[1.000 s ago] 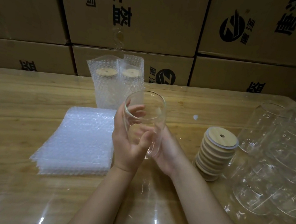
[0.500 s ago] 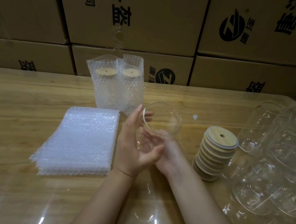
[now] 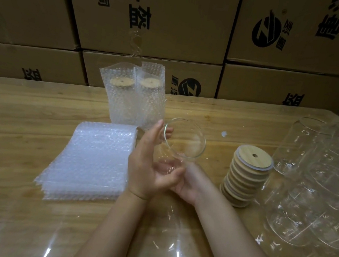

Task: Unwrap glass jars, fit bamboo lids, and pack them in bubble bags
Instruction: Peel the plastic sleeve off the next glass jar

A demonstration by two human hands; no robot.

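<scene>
Far left on the wooden table is a stack of flat bubble bags, lying level. Just behind its right corner stand two bagged jars, upright and side by side, each with a bamboo lid showing through the wrap. At centre the left hand holds a glass jar above the table. The jar is tilted, mouth up, base down between the hands. The fingers lie along its left side and the thumb curls round near the base. The right hand sits under the base (mostly hidden and blurred, so its grip can't be told). Next comes a stack of bamboo lids, leaning, with a small hole in the top lid. Far right is a cluster of bare glass jars, overlapping, count unclear. Printed cartons line the back.
</scene>
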